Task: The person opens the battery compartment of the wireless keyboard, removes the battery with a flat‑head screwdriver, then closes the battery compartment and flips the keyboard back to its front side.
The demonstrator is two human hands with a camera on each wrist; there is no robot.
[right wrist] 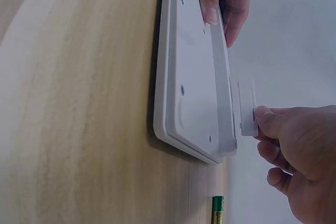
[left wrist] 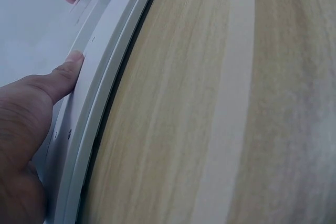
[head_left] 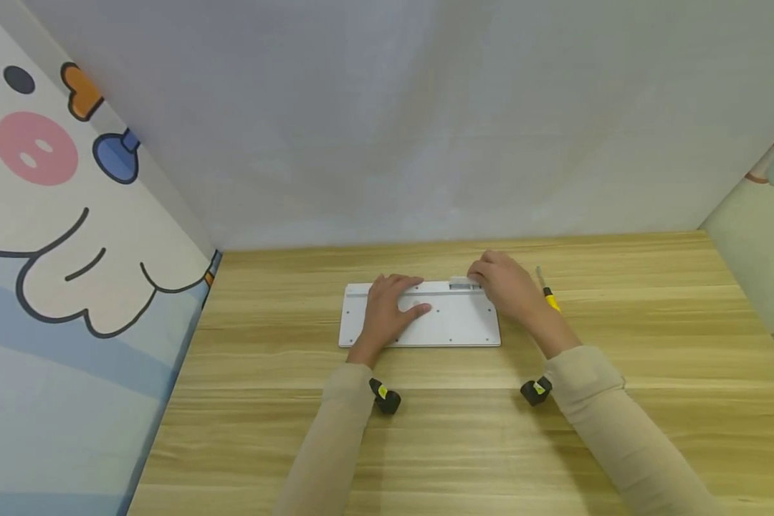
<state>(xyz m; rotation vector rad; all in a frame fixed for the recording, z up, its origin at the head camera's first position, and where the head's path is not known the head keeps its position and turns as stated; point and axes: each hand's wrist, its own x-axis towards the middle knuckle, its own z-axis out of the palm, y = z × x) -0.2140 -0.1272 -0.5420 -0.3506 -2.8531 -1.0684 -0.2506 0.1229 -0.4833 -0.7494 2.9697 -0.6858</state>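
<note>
Evidently both hands are busy at one white keyboard (head_left: 451, 322), which lies underside up at the middle of the table, its screw heads showing. The left hand (head_left: 385, 308) grips its far edge, the thumb laid across the underside and the fingers reaching over the rim. The right hand (head_left: 506, 288) pinches a small white cover (right wrist: 248, 109) between thumb and fingers; in the right wrist view this piece stands just beside the far edge of the keyboard. Next to those fingertips, toward the keyboard's right end, a narrow compartment (head_left: 462, 287) lies uncovered, its contents too small to make out. Near the keyboard's right end the right wrist view also catches a green and gold battery (right wrist: 218, 211), cut off by the frame. A screwdriver (head_left: 548, 294) with a yellow and black handle lies to the right of the right hand, partly hidden by the forearm. Pale beige sleeves (head_left: 329, 430) cover both forearms. Under everything spreads a wood-grain table (head_left: 245, 430), backed by a grey-white wall (head_left: 426, 143), with a cartoon-printed panel (head_left: 71, 236) at the left.
</note>
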